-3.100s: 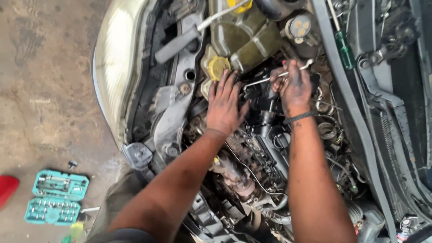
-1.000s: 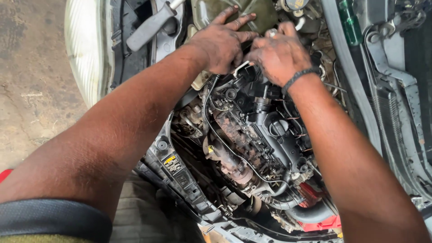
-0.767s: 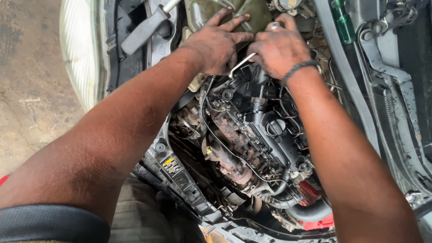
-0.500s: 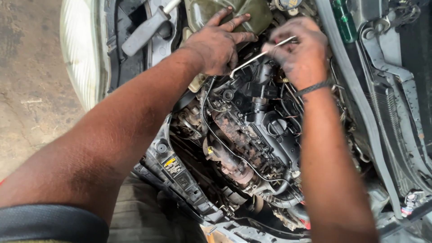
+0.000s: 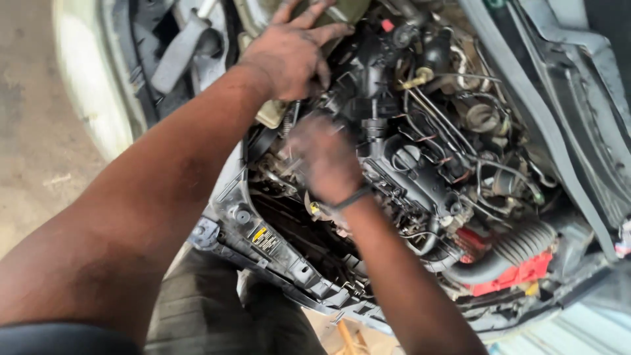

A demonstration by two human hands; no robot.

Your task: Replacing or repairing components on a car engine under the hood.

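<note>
Concrete floor (image 5: 26,151) shows pale along the left side, beyond the car's light-coloured fender (image 5: 85,92), and that strip is the only open room in view. Nearest the camera, the black front panel (image 5: 276,250) of the engine bay runs diagonally from left to lower right, with a small yellow sticker on it. Just past its right end lie a ribbed black hose (image 5: 519,246) and a red plastic part (image 5: 513,279). Beyond the panel sits the engine (image 5: 407,164), crowded with thin pipes, wires and hoses that leave only narrow gaps.

Over the engine's left edge hovers the right hand (image 5: 322,158), blurred, with a dark band at the wrist; its fingers point down among the parts, and whether they grip anything cannot be told. Farther off, the left hand (image 5: 289,52) lies flat with fingers spread wide, gripping nothing, its palm on the murky greenish tank (image 5: 348,10) at the far edge. To the right, the dark bodywork rail (image 5: 526,98) closes the bay on that side.
</note>
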